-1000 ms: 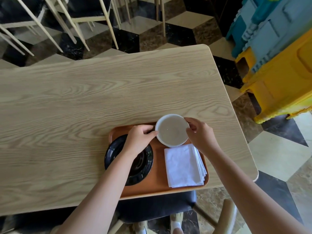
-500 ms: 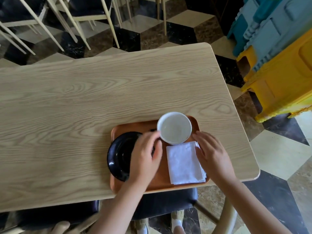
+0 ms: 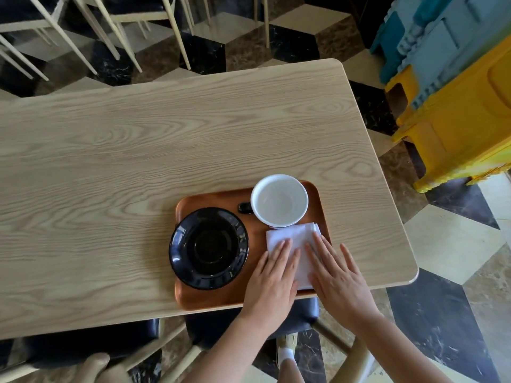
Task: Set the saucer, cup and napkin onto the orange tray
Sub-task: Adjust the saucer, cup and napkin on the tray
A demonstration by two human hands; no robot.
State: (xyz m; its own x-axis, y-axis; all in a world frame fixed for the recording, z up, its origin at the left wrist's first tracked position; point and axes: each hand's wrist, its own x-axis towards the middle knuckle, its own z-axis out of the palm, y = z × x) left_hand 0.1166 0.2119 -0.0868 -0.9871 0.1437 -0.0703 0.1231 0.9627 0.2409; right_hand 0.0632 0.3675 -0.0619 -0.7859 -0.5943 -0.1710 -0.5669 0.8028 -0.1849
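Three things already sit on the orange tray [image 3: 210, 299], which lies at the near edge of the wooden tabletop [image 3: 138, 147]: the black saucer [image 3: 208, 247] on its left half, the white cup [image 3: 279, 200] in the far right corner with its dark handle turned toward the saucer, and the folded white napkin [image 3: 290, 239] just in front of the cup, on the tray's near right part. The cup's rim appears to overlap the napkin's far edge, though whether they touch cannot be told.

Both hands lie flat on the napkin. The left hand [image 3: 272, 280] covers its near left corner and the right hand [image 3: 336, 277] its right side; each grip is fully spread, fingers straight and palm down, closed on nothing and only pressing the cloth.

By the look of it, placing is done and the step in hand is smoothing or squaring the napkin. The next move probably calls for little: lifting both palms straight up so the cloth does not drag or unfold, and keeping the fingertips clear of the cup just beyond them. The cup stands beside the saucer, not on it; the task sentence does not ask for stacking.
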